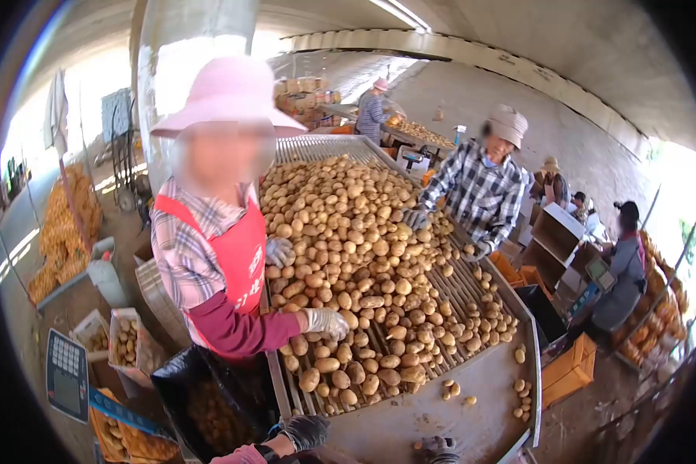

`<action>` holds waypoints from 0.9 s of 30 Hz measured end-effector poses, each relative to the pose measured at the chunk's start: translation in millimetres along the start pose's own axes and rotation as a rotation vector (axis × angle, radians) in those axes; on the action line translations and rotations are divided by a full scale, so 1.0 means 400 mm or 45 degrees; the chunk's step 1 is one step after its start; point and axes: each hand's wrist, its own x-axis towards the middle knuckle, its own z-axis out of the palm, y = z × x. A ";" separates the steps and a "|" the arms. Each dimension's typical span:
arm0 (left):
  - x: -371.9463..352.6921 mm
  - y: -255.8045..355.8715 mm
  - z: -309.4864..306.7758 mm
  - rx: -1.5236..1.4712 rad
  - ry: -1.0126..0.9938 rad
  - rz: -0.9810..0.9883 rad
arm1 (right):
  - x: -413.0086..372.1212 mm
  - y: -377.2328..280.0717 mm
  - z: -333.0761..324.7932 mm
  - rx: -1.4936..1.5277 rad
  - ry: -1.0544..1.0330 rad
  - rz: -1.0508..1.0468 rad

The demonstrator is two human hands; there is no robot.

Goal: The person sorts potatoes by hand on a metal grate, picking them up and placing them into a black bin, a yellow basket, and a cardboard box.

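Note:
My left hand [305,433], in a dark glove below a pink sleeve, is at the near left corner of the metal sorting table [410,421]. Its fingers look loosely stretched, with nothing visible in them. Low at the bottom edge, my right hand [438,445] in a grey glove is over the bare metal with curled fingers. A small brown patch shows beside its fingertips; what it grips, if anything, I cannot make out. Potatoes [340,209] are heaped on the slatted part of the table, and several loose ones [454,389] lie on the smooth near end.
At the left, a person in a red apron [243,255] has gloved hands on the potatoes; across, a person in a checked shirt [479,189] does too. A black-lined bin [216,417] and a scale display [68,377] are near left. A wooden crate [571,371] stands right.

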 end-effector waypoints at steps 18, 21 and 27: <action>0.045 0.041 -0.081 -0.173 -0.284 -0.458 | 0.081 0.043 0.008 0.034 0.076 -0.048; 0.047 0.047 -0.086 -0.191 -0.216 -0.440 | 0.073 0.014 -0.057 -0.012 -0.052 0.053; 0.044 0.022 -0.038 -0.175 -0.268 -0.427 | 0.082 0.025 -0.023 0.077 -0.043 0.026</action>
